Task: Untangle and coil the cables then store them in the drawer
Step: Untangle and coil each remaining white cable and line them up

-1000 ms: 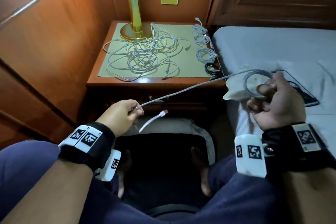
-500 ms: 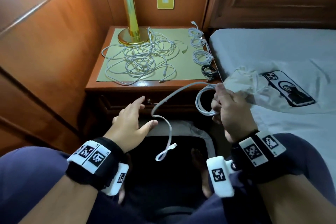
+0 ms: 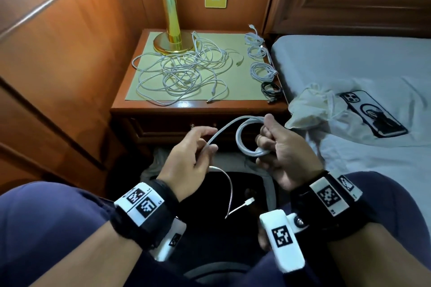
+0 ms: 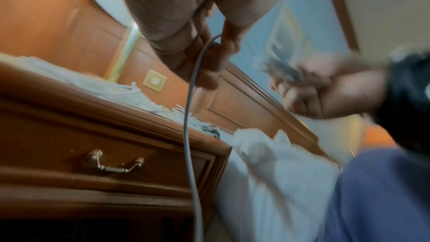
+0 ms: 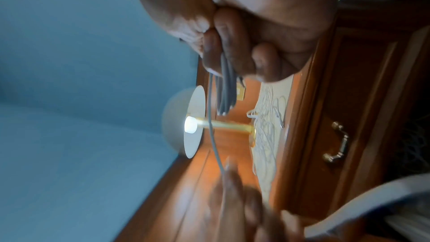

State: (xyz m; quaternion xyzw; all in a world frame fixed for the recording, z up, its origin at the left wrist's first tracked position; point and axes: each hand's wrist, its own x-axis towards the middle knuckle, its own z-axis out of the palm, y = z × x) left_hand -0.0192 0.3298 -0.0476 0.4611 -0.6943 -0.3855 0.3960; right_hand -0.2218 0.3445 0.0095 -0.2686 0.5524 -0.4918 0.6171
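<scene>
Left hand (image 3: 186, 158) now pinches cable (image 3: 247, 137), was open 0.5s ago

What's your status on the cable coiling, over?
Right hand grips white cable coil; left hand feeds its loose tail. Tangled pile waits on nightstand. Drawer closed.

We see a white cable (image 3: 247, 137) at frame centre, part wound into a loop, its loose tail and plug hanging toward lower centre. A tangled white cable heap (image 3: 184, 72) sprawls upper centre; right of it lie coiled bundles (image 3: 262, 70), and the drawer (image 4: 111, 165) stays closed.
</scene>
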